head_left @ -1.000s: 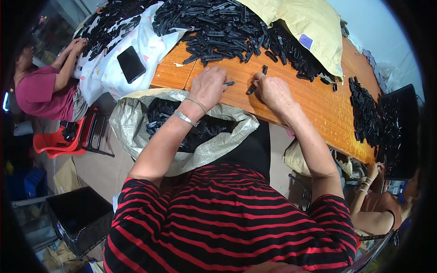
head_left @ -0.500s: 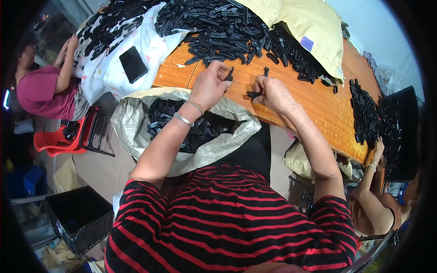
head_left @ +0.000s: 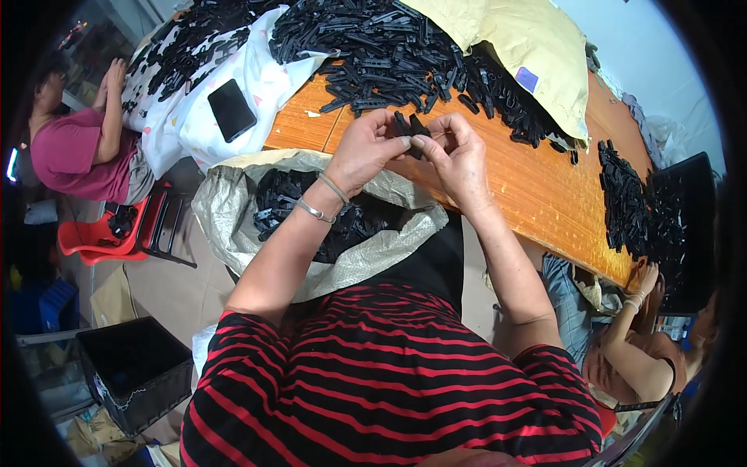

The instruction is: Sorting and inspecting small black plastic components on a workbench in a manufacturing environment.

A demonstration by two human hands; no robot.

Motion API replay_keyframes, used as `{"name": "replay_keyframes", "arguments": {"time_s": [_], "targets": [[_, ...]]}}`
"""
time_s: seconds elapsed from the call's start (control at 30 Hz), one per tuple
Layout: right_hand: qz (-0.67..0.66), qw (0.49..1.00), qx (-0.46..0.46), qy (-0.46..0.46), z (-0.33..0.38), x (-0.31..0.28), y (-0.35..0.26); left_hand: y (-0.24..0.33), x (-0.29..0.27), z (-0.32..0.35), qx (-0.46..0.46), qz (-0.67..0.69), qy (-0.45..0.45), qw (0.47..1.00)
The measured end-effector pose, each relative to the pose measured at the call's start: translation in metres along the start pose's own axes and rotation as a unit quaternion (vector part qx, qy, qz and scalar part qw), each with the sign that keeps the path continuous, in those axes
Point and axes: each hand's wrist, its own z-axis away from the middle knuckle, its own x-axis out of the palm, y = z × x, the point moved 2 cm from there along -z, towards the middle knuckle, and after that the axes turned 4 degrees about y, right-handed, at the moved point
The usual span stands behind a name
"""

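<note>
Orange wooden desk (head_left: 537, 187), crowded workshop setting; heap of black plastic parts (head_left: 389, 47) piled across far side; second, smaller pile of black parts (head_left: 622, 194) toward right edge, beside dark tray (head_left: 685, 226); pale yellow sack (head_left: 529, 54) draped over far right of heap; white cloth (head_left: 257, 78) at left end, more black parts scattered on it, black phone (head_left: 232, 109) lying flat on top.

Left hand (head_left: 366, 152), raised just above near edge of desk, fingers pinched shut on small black plastic piece (head_left: 411, 126); two thin bangles (head_left: 323, 198) at wrist.

Right hand (head_left: 459, 156), meeting left hand, fingertips closed on same piece from other side; piece held between both hands, clear of desk surface, in front of large heap; exact shape of piece too small to tell.

Open woven sack (head_left: 233, 226), grey-white, directly beneath forearms, mouth rolled back, partly filled with black parts.

Red-and-black striped shirt (head_left: 389, 389) in foreground, worn by person at work.

Second person in pink top (head_left: 74, 156) seated at far left, hands raised near face; red stool (head_left: 101, 237) beside; black crate (head_left: 136, 373) on floor, lower left.

Third person at lower right, arm with bracelet (head_left: 634, 303) reaching up toward desk edge.
</note>
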Motion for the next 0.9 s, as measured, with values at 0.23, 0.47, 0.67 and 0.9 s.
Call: {"name": "replay_keyframes", "arguments": {"time_s": [0.23,0.47,0.67,0.9], "targets": [[0.007,0.999,0.029,-0.032,0.006,-0.005,-0.016,-0.002,0.000,0.002,0.038,-0.001,0.000,0.999],[-0.033,0.998,0.051,-0.004,0.002,-0.004,-0.017,0.004,0.001,0.005,0.033,0.018,0.005,0.999],[-0.068,0.996,0.059,-0.010,0.002,-0.006,-0.012,0.005,0.004,0.005,0.042,0.006,0.009,0.999],[-0.043,0.999,0.024,0.006,0.008,-0.003,-0.009,0.006,0.004,0.007,0.059,-0.008,0.019,0.998]]}}
